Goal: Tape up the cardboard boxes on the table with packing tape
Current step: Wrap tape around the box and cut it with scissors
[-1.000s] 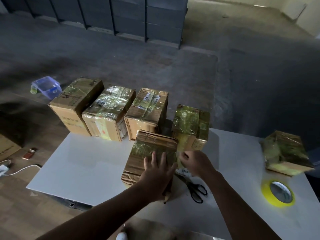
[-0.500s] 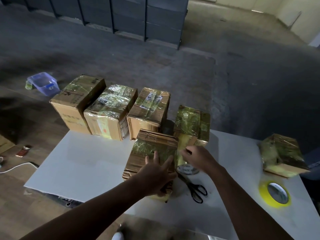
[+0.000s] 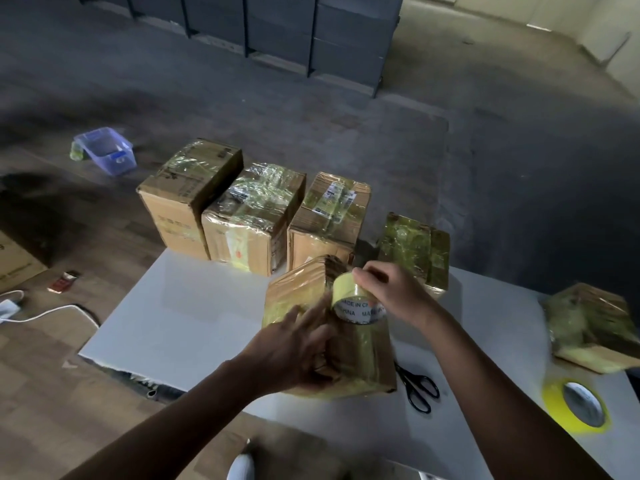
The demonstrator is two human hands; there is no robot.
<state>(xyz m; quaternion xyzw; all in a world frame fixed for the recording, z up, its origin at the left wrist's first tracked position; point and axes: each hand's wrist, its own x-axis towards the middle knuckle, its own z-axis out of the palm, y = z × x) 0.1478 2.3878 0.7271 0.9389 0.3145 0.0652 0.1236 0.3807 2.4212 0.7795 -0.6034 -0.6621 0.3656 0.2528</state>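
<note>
Gripping the roll [image 3: 356, 303] in our right hand [image 3: 389, 292] against the box [image 3: 294, 289] mid-table [image 3: 194, 306], left hand [image 3: 294, 348] pressed flat on it, we judge this wrap unfinished, while the other boxes [image 3: 256, 216] look already taped.

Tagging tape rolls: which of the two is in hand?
The yellow tape roll with the printed core, gripped by the right hand against the near cardboard box. The other roll lies flat, untouched, on the white table.
</note>
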